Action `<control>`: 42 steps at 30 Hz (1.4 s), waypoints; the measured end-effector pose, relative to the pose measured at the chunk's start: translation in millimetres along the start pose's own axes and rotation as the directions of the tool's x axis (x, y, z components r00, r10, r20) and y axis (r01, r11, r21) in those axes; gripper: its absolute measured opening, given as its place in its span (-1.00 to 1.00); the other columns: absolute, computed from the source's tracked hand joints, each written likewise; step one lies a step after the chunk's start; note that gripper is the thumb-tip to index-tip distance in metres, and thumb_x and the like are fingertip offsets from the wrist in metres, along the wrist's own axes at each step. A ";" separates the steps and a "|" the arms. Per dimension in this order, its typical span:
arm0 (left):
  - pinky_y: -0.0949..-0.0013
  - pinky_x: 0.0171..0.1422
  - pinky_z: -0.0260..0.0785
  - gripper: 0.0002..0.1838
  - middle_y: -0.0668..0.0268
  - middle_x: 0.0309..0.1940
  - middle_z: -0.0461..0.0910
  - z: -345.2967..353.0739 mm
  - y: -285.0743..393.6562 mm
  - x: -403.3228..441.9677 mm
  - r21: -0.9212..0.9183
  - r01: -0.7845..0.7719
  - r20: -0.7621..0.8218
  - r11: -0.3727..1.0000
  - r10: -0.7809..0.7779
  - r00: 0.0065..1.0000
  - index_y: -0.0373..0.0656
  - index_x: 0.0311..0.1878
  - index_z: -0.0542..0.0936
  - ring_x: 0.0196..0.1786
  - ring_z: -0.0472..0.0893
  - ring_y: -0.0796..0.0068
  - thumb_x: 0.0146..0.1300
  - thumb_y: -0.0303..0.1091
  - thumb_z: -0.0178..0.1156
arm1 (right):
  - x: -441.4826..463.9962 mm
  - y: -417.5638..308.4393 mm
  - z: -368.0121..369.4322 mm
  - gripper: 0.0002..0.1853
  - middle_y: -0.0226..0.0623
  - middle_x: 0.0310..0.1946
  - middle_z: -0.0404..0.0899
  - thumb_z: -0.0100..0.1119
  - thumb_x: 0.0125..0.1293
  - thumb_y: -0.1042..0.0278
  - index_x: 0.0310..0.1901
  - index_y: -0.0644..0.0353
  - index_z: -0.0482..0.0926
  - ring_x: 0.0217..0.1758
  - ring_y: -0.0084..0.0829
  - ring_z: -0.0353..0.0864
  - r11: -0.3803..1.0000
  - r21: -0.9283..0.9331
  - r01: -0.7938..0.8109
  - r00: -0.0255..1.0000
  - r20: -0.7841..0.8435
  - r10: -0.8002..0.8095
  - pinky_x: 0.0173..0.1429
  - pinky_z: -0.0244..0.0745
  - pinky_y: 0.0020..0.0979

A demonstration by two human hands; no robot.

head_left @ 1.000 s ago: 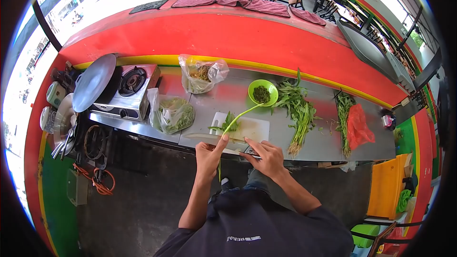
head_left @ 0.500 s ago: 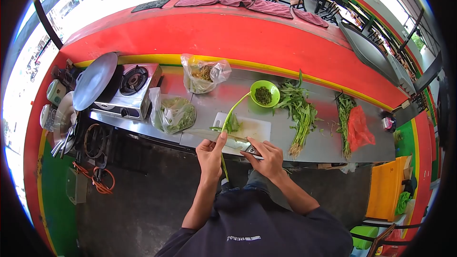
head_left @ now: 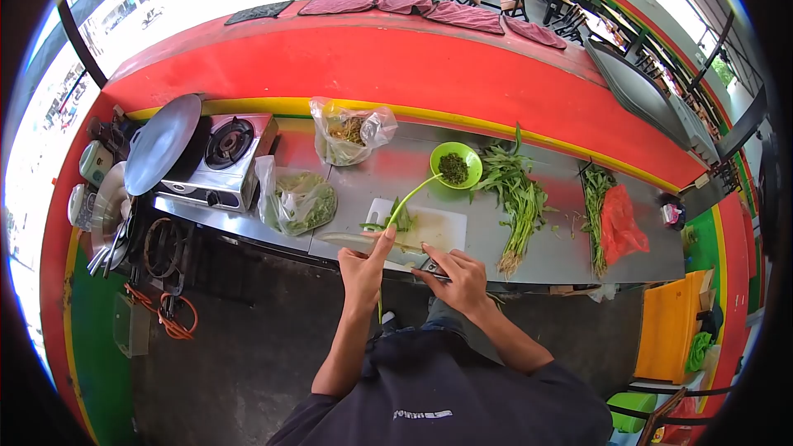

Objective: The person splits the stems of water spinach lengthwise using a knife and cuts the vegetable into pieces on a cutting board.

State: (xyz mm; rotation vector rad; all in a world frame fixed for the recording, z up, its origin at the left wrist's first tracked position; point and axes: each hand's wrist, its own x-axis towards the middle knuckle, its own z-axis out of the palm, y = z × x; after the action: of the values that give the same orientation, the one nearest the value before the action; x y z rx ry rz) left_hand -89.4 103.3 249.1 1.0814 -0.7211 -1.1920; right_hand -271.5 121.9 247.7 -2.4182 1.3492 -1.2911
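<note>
Between the thumb and fingers of my left hand point(head_left: 363, 274) is a long, thin green stem point(head_left: 413, 192). Its upper part arches toward a lime-green bowl point(head_left: 473, 167) holding dark chopped greens, and its lower end hangs below my hand. My right hand point(head_left: 460, 282) grips a knife point(head_left: 351, 239) by the handle. The broad blade points left, at the stem near my left thumb; whether it touches the stem I cannot tell. Beneath the blade, a white cutting board point(head_left: 450, 233) carries cut green pieces point(head_left: 402, 216).
Leafy green bunches point(head_left: 520, 219) lie right of the board, beside a red plastic bag point(head_left: 621, 227). Clear bags point(head_left: 297, 202) of greens and a gas stove point(head_left: 223, 161) stand left on the steel counter point(head_left: 545, 260). A red wall point(head_left: 363, 58) borders the far side.
The stem's hanging lower end has swung left, and its upper part arches more. My right hand and the knife have shifted slightly. The whole view has moved a little.
</note>
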 end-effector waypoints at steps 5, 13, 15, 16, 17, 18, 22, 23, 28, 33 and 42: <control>0.55 -0.20 0.33 -0.85 0.45 -0.35 0.68 12.5 -6.1 -6.2 -0.068 0.007 -0.009 0.998 -0.007 1.000 -0.27 -0.22 0.74 -0.31 0.55 0.75 0.32 -0.37 0.44 | 1.2 -2.9 6.6 -0.47 -0.39 -0.57 0.61 0.59 0.09 0.18 0.09 0.20 0.69 -0.54 -0.42 0.61 1.000 0.007 -0.031 0.999 -0.040 0.031 -0.40 0.49 -0.41; 0.56 -0.21 0.35 -0.82 0.43 -0.32 0.68 19.2 0.9 -7.4 -0.109 0.024 0.008 0.994 -0.023 1.000 -0.31 -0.18 0.74 -0.29 0.55 0.75 0.33 -0.37 0.43 | -0.3 1.8 7.0 -0.46 -0.38 -0.57 0.62 0.59 0.09 0.18 0.10 0.20 0.68 -0.53 -0.41 0.62 0.998 0.016 -0.053 0.998 -0.022 0.053 -0.39 0.50 -0.40; 0.55 -0.19 0.35 -0.81 0.42 -0.31 0.68 22.8 7.8 -6.9 -0.102 0.069 0.006 0.992 -0.069 0.998 -0.33 -0.16 0.74 -0.28 0.55 0.73 0.33 -0.37 0.43 | -0.4 3.7 7.4 -0.46 -0.38 -0.57 0.62 0.59 0.10 0.18 0.10 0.20 0.69 -0.53 -0.42 0.61 0.999 0.011 -0.037 0.999 -0.019 0.037 -0.39 0.49 -0.40; 0.55 -0.19 0.35 -0.81 0.42 -0.31 0.68 21.8 6.1 -6.0 -0.102 0.069 0.003 0.992 -0.069 0.998 -0.33 -0.16 0.74 -0.28 0.55 0.73 0.33 -0.37 0.43 | -0.6 3.3 6.8 -0.46 -0.38 -0.57 0.62 0.59 0.10 0.18 0.10 0.20 0.69 -0.53 -0.42 0.61 0.999 0.012 -0.036 0.999 -0.018 0.036 -0.39 0.49 -0.40; 0.55 -0.18 0.35 -0.82 0.43 -0.31 0.67 19.9 2.7 -3.8 -0.089 0.046 0.006 0.995 -0.046 0.999 -0.33 -0.16 0.73 -0.27 0.55 0.73 0.33 -0.38 0.43 | -0.9 2.5 5.8 -0.46 -0.38 -0.57 0.62 0.59 0.10 0.19 0.11 0.20 0.69 -0.54 -0.42 0.60 0.999 0.015 -0.044 0.999 -0.003 0.044 -0.40 0.49 -0.40; 0.54 -0.17 0.35 -0.82 0.43 -0.31 0.67 18.9 0.5 -2.2 -0.075 0.023 0.009 0.997 -0.022 1.000 -0.34 -0.16 0.73 -0.27 0.54 0.72 0.33 -0.39 0.43 | -1.2 2.1 5.3 -0.46 -0.38 -0.57 0.62 0.59 0.10 0.19 0.11 0.19 0.69 -0.54 -0.42 0.60 0.999 0.017 -0.052 0.999 0.011 0.052 -0.40 0.48 -0.40; 0.55 -0.16 0.35 -0.82 0.43 -0.30 0.67 22.3 -5.3 -5.8 -0.049 0.014 0.001 0.999 -0.014 1.000 -0.34 -0.15 0.73 -0.27 0.53 0.72 0.33 -0.40 0.43 | -1.9 0.3 7.0 -0.49 -0.33 -0.46 0.70 0.54 0.15 0.15 0.10 0.19 0.69 -0.48 -0.38 0.64 0.997 0.025 -0.079 0.997 0.018 0.079 -0.37 0.52 -0.37; 0.55 -0.16 0.35 -0.82 0.42 -0.31 0.67 24.6 -6.6 -8.1 -0.065 0.030 0.011 0.997 -0.029 1.000 -0.34 -0.16 0.73 -0.27 0.54 0.72 0.32 -0.40 0.43 | -1.9 -0.5 7.5 -0.49 -0.33 -0.45 0.70 0.54 0.15 0.15 0.11 0.19 0.68 -0.47 -0.37 0.65 0.996 0.035 -0.083 0.996 0.018 0.082 -0.36 0.52 -0.36; 0.55 -0.18 0.37 -0.81 0.40 -0.30 0.69 33.7 -11.1 -15.5 -0.096 0.074 0.021 0.993 -0.072 0.997 -0.34 -0.14 0.74 -0.27 0.58 0.70 0.32 -0.40 0.43 | -0.8 -1.4 8.4 -0.48 -0.33 -0.41 0.72 0.53 0.15 0.15 0.12 0.18 0.67 -0.43 -0.34 0.67 0.992 0.055 -0.109 0.993 0.040 0.107 -0.32 0.54 -0.34; 0.57 -0.18 0.36 -0.82 0.41 -0.30 0.69 33.2 -11.4 -12.2 -0.100 0.066 -0.005 0.993 -0.066 0.998 -0.33 -0.15 0.74 -0.27 0.58 0.71 0.33 -0.39 0.43 | 0.6 1.0 7.7 -0.47 -0.32 -0.39 0.73 0.54 0.14 0.13 0.12 0.18 0.68 -0.43 -0.34 0.68 0.996 0.026 -0.084 0.996 0.018 0.084 -0.32 0.54 -0.34; 0.60 -0.22 0.30 -0.86 0.44 -0.36 0.69 22.8 -12.1 -5.6 -0.158 -0.014 -0.092 0.987 -0.001 0.996 -0.24 -0.24 0.74 -0.32 0.53 0.78 0.33 -0.36 0.44 | -4.8 8.1 5.5 -0.47 -0.35 -0.50 0.66 0.60 0.08 0.22 0.07 0.24 0.69 -0.54 -0.43 0.59 0.996 0.021 -0.087 0.995 -0.045 0.088 -0.40 0.49 -0.43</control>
State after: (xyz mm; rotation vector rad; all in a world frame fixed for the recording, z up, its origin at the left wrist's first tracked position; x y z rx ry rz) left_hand -115.6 102.5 246.4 0.9932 -0.5490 -1.1662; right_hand -274.2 118.9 237.7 -2.3035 1.4304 -1.3392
